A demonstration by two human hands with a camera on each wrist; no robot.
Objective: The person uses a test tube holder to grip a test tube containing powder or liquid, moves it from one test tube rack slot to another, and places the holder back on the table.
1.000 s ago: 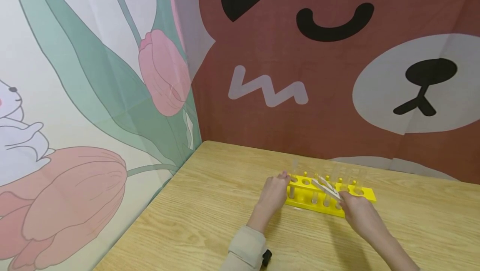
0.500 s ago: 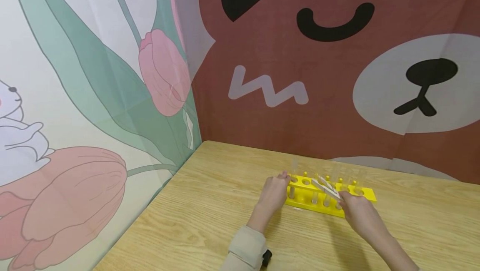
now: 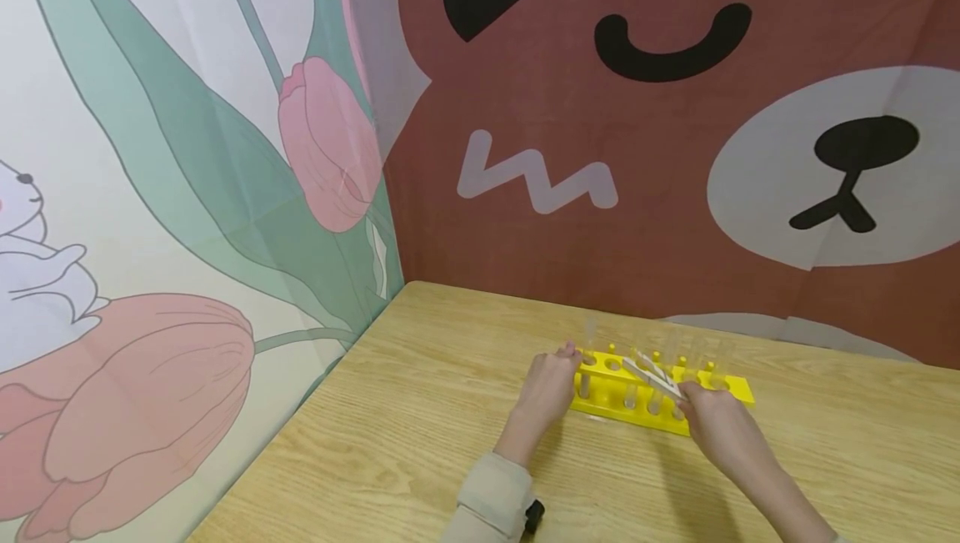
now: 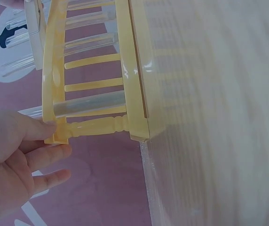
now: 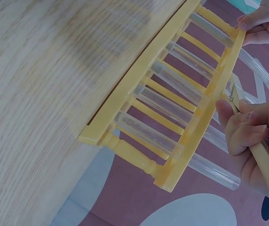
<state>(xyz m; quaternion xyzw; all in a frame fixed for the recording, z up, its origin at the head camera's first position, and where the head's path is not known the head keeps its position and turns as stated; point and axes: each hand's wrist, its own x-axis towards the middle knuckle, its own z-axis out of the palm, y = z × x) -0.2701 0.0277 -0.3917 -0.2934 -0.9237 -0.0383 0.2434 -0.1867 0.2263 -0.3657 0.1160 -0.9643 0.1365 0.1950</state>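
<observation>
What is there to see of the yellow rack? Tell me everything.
The glossy yellow rack looks plastic: a long base, a holed upper plate, turned end posts and thin rods between. It stands upright on the wood-grain table, five clear tubes standing through it, the second hole from the left vacant. The left hand pinches its left end; whether the wooden-looking clamp touches it is unclear.

Up stands the yellow plastic test tube rack [image 3: 611,411] on the tabletop [image 3: 405,409], four o'clock in the head view, running roughly nine to three! Five clear test tubes [image 5: 146,131] upright in it, one apart at the nine o'clock end. And the wooden test tube clamp [image 3: 653,380] slants over the rack's top, forked tip toward ten!
</observation>
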